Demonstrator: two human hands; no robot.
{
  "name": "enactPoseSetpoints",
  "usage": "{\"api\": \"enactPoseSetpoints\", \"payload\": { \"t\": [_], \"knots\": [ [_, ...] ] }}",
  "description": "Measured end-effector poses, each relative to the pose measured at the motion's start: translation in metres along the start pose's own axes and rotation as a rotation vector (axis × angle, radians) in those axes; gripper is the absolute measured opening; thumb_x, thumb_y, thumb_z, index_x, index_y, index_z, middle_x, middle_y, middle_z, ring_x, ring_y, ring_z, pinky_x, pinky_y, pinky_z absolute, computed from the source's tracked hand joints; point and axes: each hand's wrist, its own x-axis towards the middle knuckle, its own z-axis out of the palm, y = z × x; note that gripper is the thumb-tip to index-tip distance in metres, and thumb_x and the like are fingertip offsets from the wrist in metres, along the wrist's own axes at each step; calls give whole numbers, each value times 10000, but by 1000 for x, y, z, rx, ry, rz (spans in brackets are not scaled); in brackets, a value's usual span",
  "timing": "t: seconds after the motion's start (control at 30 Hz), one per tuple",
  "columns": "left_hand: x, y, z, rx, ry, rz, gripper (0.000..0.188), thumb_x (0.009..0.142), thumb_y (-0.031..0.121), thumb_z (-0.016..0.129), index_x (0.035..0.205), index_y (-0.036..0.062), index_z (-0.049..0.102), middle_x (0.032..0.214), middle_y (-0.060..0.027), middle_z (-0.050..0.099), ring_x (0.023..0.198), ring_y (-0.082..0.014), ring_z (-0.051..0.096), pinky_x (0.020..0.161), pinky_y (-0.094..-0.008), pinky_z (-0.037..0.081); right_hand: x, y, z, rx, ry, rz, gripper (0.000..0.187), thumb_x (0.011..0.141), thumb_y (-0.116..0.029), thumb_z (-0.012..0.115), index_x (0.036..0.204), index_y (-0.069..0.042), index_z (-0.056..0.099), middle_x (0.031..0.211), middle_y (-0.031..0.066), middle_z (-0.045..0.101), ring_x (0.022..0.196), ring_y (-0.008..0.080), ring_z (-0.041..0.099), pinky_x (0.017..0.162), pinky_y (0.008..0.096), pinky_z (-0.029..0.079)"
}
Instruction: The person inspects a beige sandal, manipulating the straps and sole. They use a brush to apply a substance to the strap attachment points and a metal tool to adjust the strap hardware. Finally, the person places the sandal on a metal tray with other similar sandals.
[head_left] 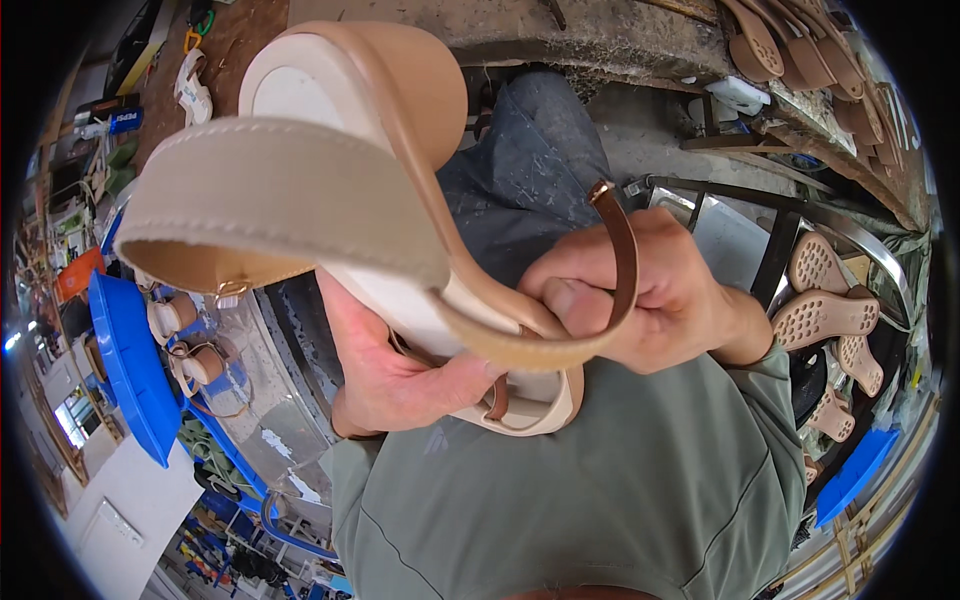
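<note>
A beige high-heeled sandal (420, 200) fills the middle of the view, its block heel away from me and its open toe near my chest. My left hand (400, 370) is closed round the front part, the thumb over a strap. On the other side my right hand (640, 290) is closed, thumb and curled fingers pinching at the sole's edge beside the straps; what lies between those fingertips is hidden. A wide pale strap (290, 190) with stitched edges arches off to the left. Close to my right hand, a narrow brown strap end (625, 250) curves upward.
At the far side is a worn workbench (600, 40), with brown soles (785, 50) piled at its right. More perforated soles (825, 318) lie on a rack at right. To my left are a blue bin (135, 365), other sandals (195, 360) and a metal table (265, 400).
</note>
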Motion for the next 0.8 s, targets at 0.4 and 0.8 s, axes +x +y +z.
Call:
{"api": "enactPoseSetpoints", "payload": {
  "t": [0.4,0.8],
  "knots": [
    [-3,2,3,-32,-12,-16,906,707,-36,687,1355,8,55,1222,-228,423,979,-244,589,788,-349,518,1,-25,-6,-177,-107,29,76,720,2,616,770,7,560,609,78,561,500,197,578,458,286,450],
    [-8,-5,-9,99,-43,-40,889,707,-9,710,1335,0,81,1264,-191,378,1116,-219,487,907,-358,440,-4,-15,3,-186,5,-29,133,680,2,579,634,-22,456,534,77,479,442,253,492,410,334,389]
  ]
}}
